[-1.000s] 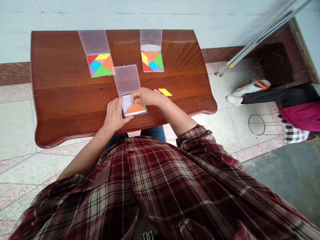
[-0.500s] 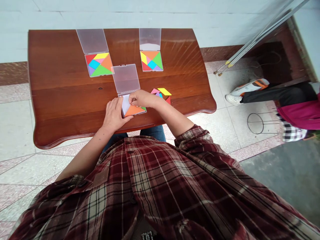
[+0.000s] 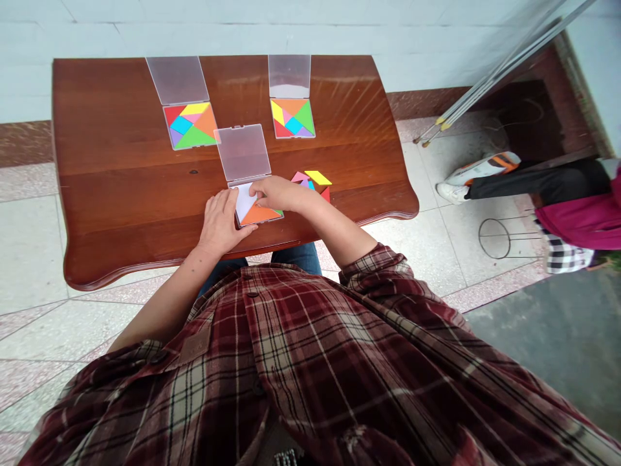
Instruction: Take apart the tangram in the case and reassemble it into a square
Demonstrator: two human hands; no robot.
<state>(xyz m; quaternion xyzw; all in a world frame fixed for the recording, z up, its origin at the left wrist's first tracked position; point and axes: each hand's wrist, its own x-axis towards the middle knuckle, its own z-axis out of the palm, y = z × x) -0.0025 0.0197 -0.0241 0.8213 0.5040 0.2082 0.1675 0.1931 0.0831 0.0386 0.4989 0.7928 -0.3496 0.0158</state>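
An open tangram case (image 3: 239,223) lies near the table's front edge, its clear lid (image 3: 242,153) folded back. In its tray sit an orange triangle (image 3: 259,213) and a green piece (image 3: 280,213), mostly covered by my right hand; a white base shows at the upper left. My left hand (image 3: 218,221) grips the case's left side, fingers at the upper corner and thumb along the near edge. Over the tray, my right hand (image 3: 274,192) is closed with fingertips pinched downward; what they hold, if anything, is hidden.
Loose pieces lie right of the case: a yellow parallelogram (image 3: 318,177), a pink triangle (image 3: 299,176), a red piece (image 3: 326,193), with blue and purple ones partly hidden. Two filled tangram cases (image 3: 193,126) stand open at the back. A seated person's leg (image 3: 504,188) is at right.
Both hands stay almost where they were at the case. My right fingertips shift only very slightly; the view drifts a little, and the pieces look unmoved.
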